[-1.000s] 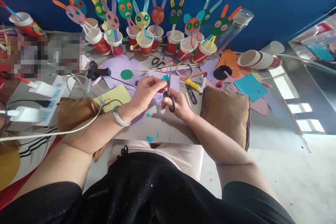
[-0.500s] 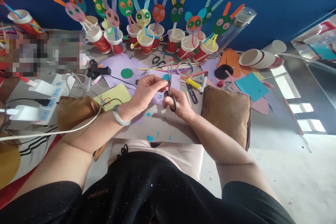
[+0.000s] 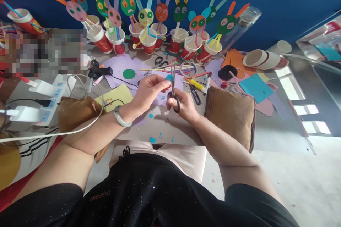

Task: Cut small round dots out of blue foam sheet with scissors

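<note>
My left hand pinches a small piece of blue paper between thumb and fingertips. Wrapped around the handles of black scissors, my right hand holds the blades pointing away from me, right beside the blue paper. Whether the blades touch the paper is too small to tell. A small blue paper disc and blue paper scraps lie on the table below my hands. Under the hands is a purple sheet with a small blue drawing on it.
Several red paper cups with paper rabbit faces stand along the back. A hot glue gun and power strip with cables are left. Brown cushions flank my arms. A box cutter and glue stick lie right.
Hardly anything differs. My hands, the blue paper and the scissors stay in nearly the same place, with the whole view shifted very slightly.
</note>
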Motion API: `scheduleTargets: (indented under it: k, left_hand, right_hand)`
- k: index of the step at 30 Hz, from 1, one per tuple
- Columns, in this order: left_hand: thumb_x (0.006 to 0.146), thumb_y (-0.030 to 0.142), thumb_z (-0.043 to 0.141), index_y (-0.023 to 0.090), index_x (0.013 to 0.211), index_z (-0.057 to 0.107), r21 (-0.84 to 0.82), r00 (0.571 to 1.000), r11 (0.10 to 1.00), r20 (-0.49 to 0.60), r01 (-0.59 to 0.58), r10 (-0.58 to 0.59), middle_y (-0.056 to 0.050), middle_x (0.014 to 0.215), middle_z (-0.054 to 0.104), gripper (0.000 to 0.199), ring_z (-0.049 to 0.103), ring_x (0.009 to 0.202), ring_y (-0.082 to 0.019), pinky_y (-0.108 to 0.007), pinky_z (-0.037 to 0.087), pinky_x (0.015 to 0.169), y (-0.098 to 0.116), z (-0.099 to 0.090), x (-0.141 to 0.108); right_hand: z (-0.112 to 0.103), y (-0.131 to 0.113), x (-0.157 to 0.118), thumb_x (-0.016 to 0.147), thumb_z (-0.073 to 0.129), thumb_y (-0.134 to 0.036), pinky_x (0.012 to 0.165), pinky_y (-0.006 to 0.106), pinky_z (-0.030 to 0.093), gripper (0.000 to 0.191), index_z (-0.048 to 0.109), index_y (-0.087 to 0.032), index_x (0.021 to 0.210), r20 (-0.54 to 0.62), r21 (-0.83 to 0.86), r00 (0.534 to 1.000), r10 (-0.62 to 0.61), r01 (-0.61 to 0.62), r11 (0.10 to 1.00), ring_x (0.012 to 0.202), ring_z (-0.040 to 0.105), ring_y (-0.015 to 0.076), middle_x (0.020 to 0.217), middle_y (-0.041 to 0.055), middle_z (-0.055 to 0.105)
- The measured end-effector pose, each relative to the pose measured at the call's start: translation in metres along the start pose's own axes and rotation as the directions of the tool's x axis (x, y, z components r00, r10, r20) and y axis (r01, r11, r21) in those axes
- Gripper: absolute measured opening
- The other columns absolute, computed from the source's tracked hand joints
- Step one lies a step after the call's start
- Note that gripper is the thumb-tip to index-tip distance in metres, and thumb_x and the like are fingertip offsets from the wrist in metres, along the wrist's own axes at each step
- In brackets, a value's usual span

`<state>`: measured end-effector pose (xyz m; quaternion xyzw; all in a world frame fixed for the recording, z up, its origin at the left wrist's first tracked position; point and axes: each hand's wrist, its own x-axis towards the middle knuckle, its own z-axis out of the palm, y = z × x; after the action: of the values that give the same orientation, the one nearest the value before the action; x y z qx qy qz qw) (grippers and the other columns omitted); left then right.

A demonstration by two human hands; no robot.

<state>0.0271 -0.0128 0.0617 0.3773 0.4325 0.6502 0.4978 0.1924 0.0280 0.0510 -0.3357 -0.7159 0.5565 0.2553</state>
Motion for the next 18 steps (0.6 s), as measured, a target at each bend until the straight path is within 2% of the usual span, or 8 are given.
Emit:
scheduleTargets:
  k: [18]
  left_hand:
    - [0.075, 0.032, 0.085, 0.02, 0.067, 0.072, 0.037, 0.999, 0.999, -0.01, -0.032, 0.033, 0.001, 0.068, 0.073, 0.019, 0.067, 0.069, -0.011, -0.027, 0.057, 0.072, 0.0046, -0.0009, -0.0007]
  right_hand:
    - [-0.0009, 0.0002, -0.001, 0.073, 0.068, -0.096, 0.054, 0.028, 0.037, 0.075, 0.05, -0.023, 0.07, 0.004, -0.004, 1.0, -0.018, 0.018, 1.0, 0.049, 0.049, 0.0113, 0.054, -0.0007, 0.063]
